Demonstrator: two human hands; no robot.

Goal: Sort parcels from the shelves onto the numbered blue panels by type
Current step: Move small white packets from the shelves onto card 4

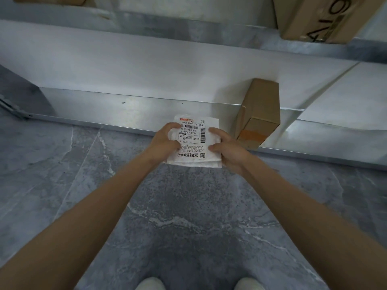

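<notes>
Two white shoe tips [149, 284] at the bottom edge, grey marbled floor [188, 206] under them. Both arms reach forward. Left hand [165, 141] and right hand [228, 151] each curl round a side edge of one white soft mailer [193, 143], label up, held over the floor just in front of the bottom shelf [125, 80]. Small cardboard box [261, 114] stands on that shelf, just right of the mailer, not touching it. Bigger numbered carton [322, 17] sits on the shelf above, top right. No blue panels in view. Step looks like a label check before the carry. To do it well: hold the label flat, thumbs off the barcode, support the bag from below as it may sag, then turn to find the matching panel.
</notes>
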